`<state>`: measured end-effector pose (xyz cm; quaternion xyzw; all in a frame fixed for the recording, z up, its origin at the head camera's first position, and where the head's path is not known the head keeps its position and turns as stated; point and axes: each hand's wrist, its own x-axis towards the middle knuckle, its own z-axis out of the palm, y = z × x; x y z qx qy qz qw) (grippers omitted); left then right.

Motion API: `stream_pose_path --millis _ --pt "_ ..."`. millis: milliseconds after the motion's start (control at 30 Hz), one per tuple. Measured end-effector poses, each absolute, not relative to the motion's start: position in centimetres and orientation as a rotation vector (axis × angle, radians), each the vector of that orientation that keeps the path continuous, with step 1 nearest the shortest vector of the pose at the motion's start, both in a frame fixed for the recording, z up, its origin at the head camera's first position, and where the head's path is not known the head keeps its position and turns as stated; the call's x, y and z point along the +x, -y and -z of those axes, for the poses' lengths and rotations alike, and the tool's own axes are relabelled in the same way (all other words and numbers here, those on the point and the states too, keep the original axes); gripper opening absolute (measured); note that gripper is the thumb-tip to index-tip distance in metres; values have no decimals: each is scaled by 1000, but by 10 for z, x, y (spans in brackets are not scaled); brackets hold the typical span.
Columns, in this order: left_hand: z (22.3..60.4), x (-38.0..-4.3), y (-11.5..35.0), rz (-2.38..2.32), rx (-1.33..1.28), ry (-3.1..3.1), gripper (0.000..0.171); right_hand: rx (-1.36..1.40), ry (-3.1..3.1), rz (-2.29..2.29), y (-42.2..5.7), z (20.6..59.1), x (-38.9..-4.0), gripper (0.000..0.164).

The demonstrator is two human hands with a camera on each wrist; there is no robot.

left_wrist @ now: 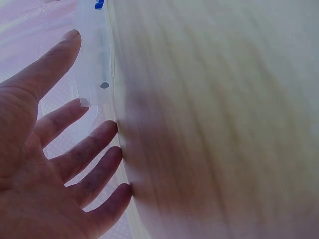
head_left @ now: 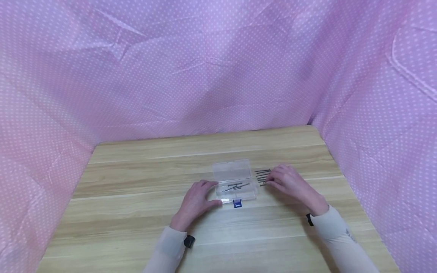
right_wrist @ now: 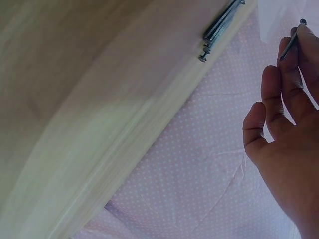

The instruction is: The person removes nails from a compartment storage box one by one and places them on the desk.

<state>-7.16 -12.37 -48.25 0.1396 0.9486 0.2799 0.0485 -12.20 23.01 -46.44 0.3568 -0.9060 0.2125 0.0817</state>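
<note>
A clear plastic box lies with its lid folded back and a blue latch at its front. Several nails lie loosely inside it. My left hand rests at the box's left end, thumb by the front corner and index fingertip by the hinge side; its fingers look spread and fairly straight in the left wrist view. To the right of the box, my right hand pinches one nail between thumb and fingertips. Beneath and beside those fingertips lies a row of nails.
Everything stands on a wood-grain table. Pink dotted cloth hangs behind the table and along both sides. A black band sits at the left wrist, and another band at the right.
</note>
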Motion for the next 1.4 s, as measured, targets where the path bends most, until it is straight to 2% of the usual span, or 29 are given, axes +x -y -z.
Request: stream_pose_path --millis 1400 --pt "485 -72 124 -846 449 -2908 68 1136 2913 -460 -223 484 -129 5"
